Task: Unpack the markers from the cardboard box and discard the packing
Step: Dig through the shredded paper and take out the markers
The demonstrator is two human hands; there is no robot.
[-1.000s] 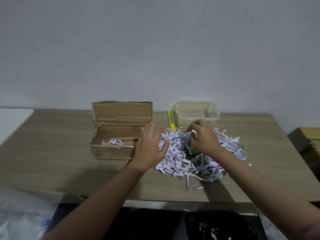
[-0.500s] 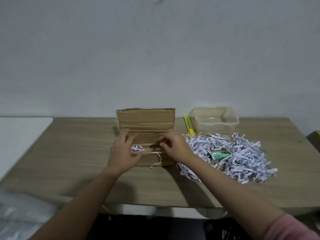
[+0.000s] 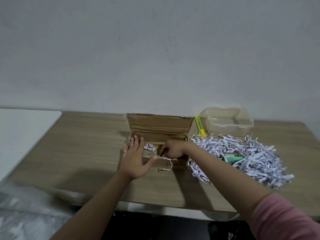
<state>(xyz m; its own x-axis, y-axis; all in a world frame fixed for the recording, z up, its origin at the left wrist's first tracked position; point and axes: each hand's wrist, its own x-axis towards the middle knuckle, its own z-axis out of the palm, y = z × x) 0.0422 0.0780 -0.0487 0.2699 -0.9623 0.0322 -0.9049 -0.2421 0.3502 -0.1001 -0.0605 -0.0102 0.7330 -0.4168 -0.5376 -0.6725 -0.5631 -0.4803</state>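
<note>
Head view: left hand [image 3: 134, 159] spread flat on cardboard box [image 3: 160, 127] near-left corner. Right hand [image 3: 172, 149] curled inside; grip unclear. Green marker [image 3: 232, 157] half-buried in shredded paper [image 3: 256, 163].

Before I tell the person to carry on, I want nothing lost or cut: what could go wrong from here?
A green marker lies half buried in the shredded paper; sweeping the pile away could discard it too. The yellow utility knife sits at the pile's far edge, so a grab there might meet it. The right hand digs inside the cardboard box, which the left hand only steadies, so the box could slide.
</note>
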